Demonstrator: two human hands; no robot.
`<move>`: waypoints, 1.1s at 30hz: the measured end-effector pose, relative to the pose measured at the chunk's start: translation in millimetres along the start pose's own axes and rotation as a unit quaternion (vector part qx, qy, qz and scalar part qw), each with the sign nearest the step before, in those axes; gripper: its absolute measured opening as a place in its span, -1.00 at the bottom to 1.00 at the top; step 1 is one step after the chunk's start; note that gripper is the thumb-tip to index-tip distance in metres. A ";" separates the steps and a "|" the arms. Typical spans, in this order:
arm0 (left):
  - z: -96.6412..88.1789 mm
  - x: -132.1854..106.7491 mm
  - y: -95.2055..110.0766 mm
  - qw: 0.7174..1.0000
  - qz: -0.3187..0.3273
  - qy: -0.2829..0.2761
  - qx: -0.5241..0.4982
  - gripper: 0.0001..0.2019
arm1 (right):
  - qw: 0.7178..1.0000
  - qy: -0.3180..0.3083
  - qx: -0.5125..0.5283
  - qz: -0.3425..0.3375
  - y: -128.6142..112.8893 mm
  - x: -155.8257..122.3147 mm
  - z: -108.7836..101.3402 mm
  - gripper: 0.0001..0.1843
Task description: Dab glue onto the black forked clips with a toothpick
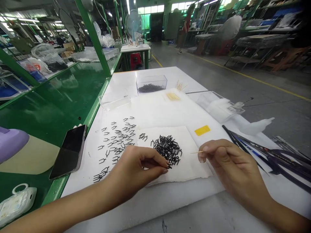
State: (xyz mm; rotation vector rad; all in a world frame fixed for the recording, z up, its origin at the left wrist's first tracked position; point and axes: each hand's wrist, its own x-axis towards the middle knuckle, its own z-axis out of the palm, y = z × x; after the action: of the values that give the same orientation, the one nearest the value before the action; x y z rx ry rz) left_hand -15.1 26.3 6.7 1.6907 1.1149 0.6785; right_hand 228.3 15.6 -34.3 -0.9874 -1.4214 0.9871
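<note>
My left hand (143,165) pinches a small black forked part (169,167) between thumb and forefinger, at the near edge of a heap of like parts (167,147). The heap lies on a white cloth or paper sheet (189,171). To the left, many similar forked parts (118,140) are spread out in loose rows on the white surface. Closed around a thin wooden toothpick (195,152), my right hand (225,161) hovers right of the heap, the tip pointing left. A yellow rectangular piece (202,130) lies just beyond that hand.
A clear box of dark parts (151,84) stands at the back, near toothpicks (173,96) and a clear lid (115,103). Left lies a phone (69,152) by the green rail. Dark-handled tools (272,158) and white plastic bags (218,106) are at right.
</note>
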 end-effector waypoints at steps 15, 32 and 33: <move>-70.9 34.6 -47.2 0.948 0.020 0.112 0.297 -0.88 | 0.997 0.062 0.004 -0.037 -5.3 4.0 0.0 -0.69; -59.5 22.3 -57.7 0.937 0.045 0.150 0.313 -0.88 | 0.993 0.091 0.008 -0.069 -9.0 9.7 -1.2 -0.65; -59.5 20.9 -57.2 0.936 0.047 0.153 0.312 -0.88 | 0.993 0.090 0.006 -0.070 -8.7 10.1 -1.6 -0.65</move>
State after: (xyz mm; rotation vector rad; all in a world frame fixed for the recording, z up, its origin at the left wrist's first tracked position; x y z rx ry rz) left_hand -76.4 76.5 -24.6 2.2360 1.5964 0.7085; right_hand 228.9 22.6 -22.9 -0.9312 -1.3137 0.7819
